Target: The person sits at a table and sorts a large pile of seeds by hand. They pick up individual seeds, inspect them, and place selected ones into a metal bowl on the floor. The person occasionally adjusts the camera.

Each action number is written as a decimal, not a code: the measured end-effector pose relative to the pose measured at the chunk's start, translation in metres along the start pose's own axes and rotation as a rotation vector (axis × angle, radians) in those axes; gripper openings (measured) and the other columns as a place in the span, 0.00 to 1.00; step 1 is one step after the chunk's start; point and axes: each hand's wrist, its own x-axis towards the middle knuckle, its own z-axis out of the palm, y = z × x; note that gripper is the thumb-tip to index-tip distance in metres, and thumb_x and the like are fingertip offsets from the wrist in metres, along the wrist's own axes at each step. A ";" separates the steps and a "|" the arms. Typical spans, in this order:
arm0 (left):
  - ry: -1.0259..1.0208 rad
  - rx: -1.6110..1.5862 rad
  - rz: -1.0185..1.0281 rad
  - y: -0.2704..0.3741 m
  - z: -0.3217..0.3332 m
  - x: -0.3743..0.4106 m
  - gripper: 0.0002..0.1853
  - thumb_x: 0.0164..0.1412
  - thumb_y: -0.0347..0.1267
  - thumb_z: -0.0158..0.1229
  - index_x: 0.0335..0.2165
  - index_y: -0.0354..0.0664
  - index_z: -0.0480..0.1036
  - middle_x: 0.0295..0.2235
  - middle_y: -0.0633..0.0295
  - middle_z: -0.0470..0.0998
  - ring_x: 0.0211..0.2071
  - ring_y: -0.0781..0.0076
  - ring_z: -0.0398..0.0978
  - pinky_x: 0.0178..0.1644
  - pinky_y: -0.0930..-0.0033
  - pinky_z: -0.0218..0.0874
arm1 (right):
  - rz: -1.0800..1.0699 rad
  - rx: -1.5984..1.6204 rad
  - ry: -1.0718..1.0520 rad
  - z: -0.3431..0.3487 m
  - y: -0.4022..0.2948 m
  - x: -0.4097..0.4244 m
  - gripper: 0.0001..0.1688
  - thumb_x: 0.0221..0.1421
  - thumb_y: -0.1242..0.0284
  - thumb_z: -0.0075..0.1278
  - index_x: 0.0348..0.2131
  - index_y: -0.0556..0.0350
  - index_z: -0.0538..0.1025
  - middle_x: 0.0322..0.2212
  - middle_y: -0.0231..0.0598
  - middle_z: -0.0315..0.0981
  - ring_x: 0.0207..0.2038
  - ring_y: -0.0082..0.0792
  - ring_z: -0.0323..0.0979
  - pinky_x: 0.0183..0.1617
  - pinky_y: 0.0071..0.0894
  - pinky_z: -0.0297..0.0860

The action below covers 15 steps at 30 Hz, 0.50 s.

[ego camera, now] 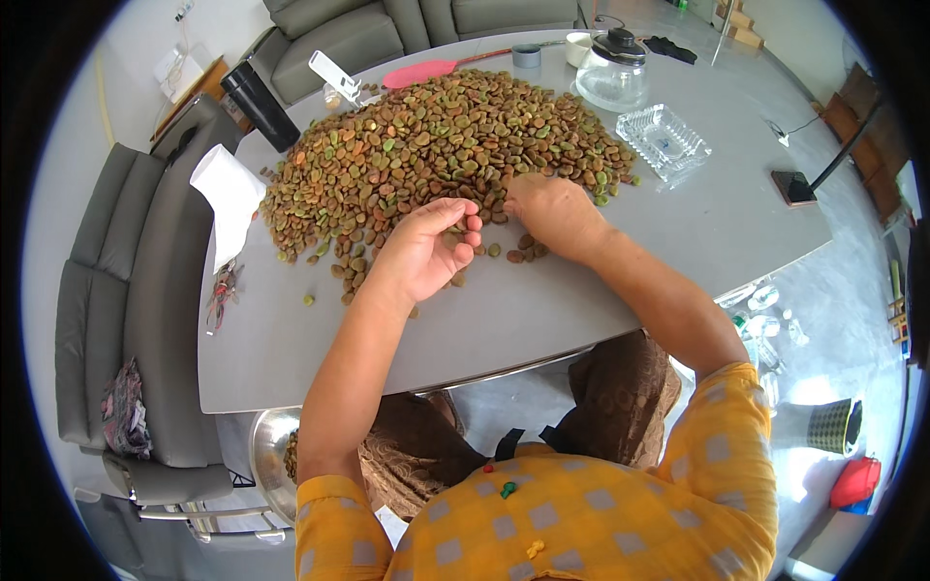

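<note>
A wide heap of dried broad beans [436, 138], brown with some green ones, covers the middle of the grey table [508, 319]. My left hand [434, 247] is at the near edge of the heap, palm turned up and fingers curled around a few beans [452, 237]. Close by on the right, my right hand [556, 214] reaches down to the heap with its fingertips at the beans; what lies under them is hidden. Loose beans [527, 250] lie between and below the two hands. More beans are scattered left of my left wrist.
Around the heap stand a black bottle [260, 105], a pink fly swatter [419, 73], a glass pot [614, 72] and a glass ashtray [662, 139]. White paper [231, 203] and keys [221, 294] lie at the left. Below the table's left corner is a metal basin [272, 450] holding beans.
</note>
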 end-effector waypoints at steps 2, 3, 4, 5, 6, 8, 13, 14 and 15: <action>0.028 -0.034 0.018 0.001 0.000 -0.002 0.10 0.62 0.32 0.54 0.37 0.34 0.72 0.34 0.56 0.73 0.35 0.66 0.73 0.35 0.75 0.70 | 0.062 0.184 0.059 -0.004 0.006 0.003 0.10 0.54 0.70 0.52 0.27 0.59 0.74 0.25 0.48 0.74 0.30 0.46 0.75 0.35 0.43 0.70; 0.046 -0.047 0.032 0.003 0.001 -0.004 0.10 0.62 0.32 0.54 0.37 0.34 0.71 0.35 0.55 0.73 0.37 0.63 0.74 0.38 0.73 0.72 | 0.102 0.267 0.051 -0.010 0.002 0.005 0.09 0.55 0.70 0.52 0.28 0.59 0.74 0.25 0.48 0.74 0.30 0.47 0.75 0.35 0.42 0.70; 0.085 -0.072 0.024 0.005 0.003 -0.005 0.12 0.63 0.33 0.52 0.38 0.33 0.70 0.36 0.54 0.72 0.39 0.61 0.73 0.42 0.69 0.71 | 0.142 0.351 0.042 -0.017 -0.003 0.007 0.09 0.55 0.70 0.52 0.29 0.60 0.75 0.25 0.48 0.74 0.29 0.47 0.75 0.34 0.42 0.70; 0.124 -0.098 0.016 0.007 0.006 -0.008 0.13 0.64 0.34 0.51 0.39 0.32 0.70 0.38 0.52 0.72 0.41 0.58 0.73 0.45 0.65 0.71 | 0.180 0.434 0.033 -0.024 -0.009 0.009 0.09 0.55 0.70 0.52 0.29 0.60 0.75 0.24 0.49 0.74 0.29 0.48 0.75 0.34 0.42 0.70; 0.162 -0.124 0.005 0.009 0.008 -0.009 0.15 0.65 0.35 0.49 0.40 0.31 0.69 0.39 0.51 0.71 0.43 0.56 0.73 0.49 0.61 0.71 | 0.163 0.494 0.037 -0.030 -0.016 0.010 0.09 0.55 0.71 0.52 0.30 0.61 0.75 0.24 0.49 0.75 0.28 0.48 0.74 0.33 0.40 0.69; 0.089 -0.144 0.017 0.013 0.017 -0.015 0.16 0.66 0.37 0.49 0.39 0.30 0.68 0.39 0.51 0.71 0.42 0.54 0.73 0.51 0.56 0.69 | 0.043 0.518 0.056 -0.038 -0.030 0.014 0.08 0.55 0.73 0.53 0.33 0.61 0.75 0.25 0.47 0.75 0.29 0.42 0.74 0.33 0.36 0.69; -0.021 -0.269 0.072 -0.011 0.039 -0.041 0.17 0.68 0.43 0.41 0.40 0.42 0.68 0.39 0.61 0.72 0.42 0.64 0.73 0.47 0.57 0.69 | -0.340 0.376 0.251 -0.041 -0.094 0.017 0.05 0.49 0.77 0.54 0.30 0.58 0.75 0.27 0.40 0.72 0.28 0.44 0.73 0.33 0.37 0.71; -0.106 -0.380 0.100 -0.021 0.043 -0.045 0.13 0.68 0.41 0.42 0.41 0.46 0.68 0.39 0.65 0.73 0.41 0.71 0.73 0.45 0.62 0.68 | -0.324 0.289 0.258 -0.033 -0.105 0.012 0.06 0.46 0.77 0.54 0.29 0.56 0.74 0.26 0.39 0.69 0.26 0.42 0.71 0.32 0.37 0.71; -0.104 -0.449 0.171 -0.030 0.044 -0.052 0.11 0.67 0.38 0.43 0.41 0.45 0.68 0.39 0.65 0.73 0.41 0.72 0.73 0.46 0.64 0.68 | -0.342 0.255 0.260 -0.034 -0.116 0.008 0.06 0.45 0.77 0.54 0.28 0.55 0.74 0.25 0.38 0.68 0.27 0.41 0.71 0.31 0.37 0.71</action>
